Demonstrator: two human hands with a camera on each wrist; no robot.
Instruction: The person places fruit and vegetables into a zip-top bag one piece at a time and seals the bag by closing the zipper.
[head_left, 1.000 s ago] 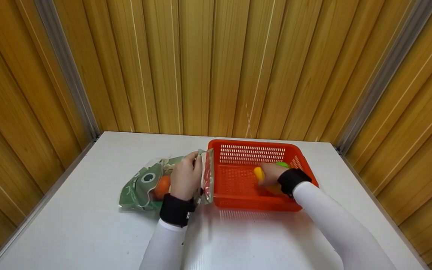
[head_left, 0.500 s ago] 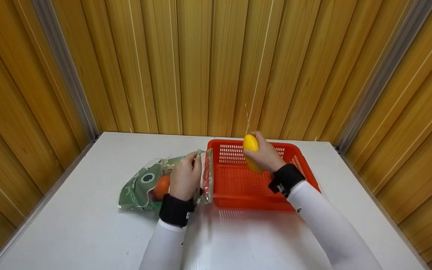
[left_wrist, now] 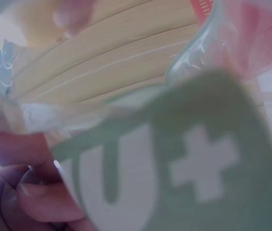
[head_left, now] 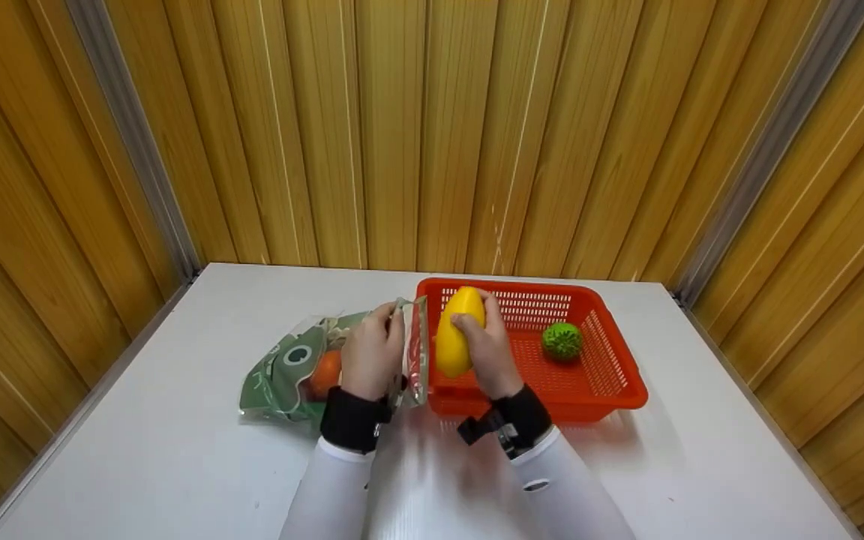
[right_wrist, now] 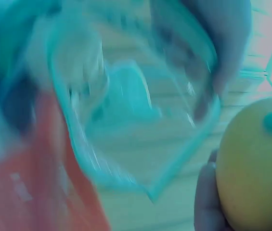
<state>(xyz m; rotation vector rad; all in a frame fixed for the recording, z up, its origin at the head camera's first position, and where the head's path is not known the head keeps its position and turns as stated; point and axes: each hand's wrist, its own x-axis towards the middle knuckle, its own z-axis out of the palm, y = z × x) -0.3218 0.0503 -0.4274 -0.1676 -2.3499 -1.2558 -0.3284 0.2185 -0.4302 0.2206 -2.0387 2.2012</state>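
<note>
My left hand [head_left: 372,352] grips the rim of a clear plastic bag [head_left: 274,386] printed with green patches and a big eye. An orange round fruit [head_left: 325,375] shows through the bag's side. In the right wrist view the bag's mouth [right_wrist: 150,190] gapes. My right hand [head_left: 493,349] holds a yellow mango [head_left: 456,341] above the left part of the red basket, close to the bag's opening. A small green spot marks the mango's end in the right wrist view. One green bumpy ball-like fruit [head_left: 562,342] lies in the basket.
The red perforated basket [head_left: 627,390] stands right of the bag on a white table [head_left: 177,465]. The bag's edge touches or overlaps the basket's left rim. Wood-patterned panels [head_left: 387,135] wall the table's back and sides.
My right hand has lifted the mango out of the basket's right part and carried it left towards the bag. The green fruit is now uncovered. My left hand has stayed put.
</note>
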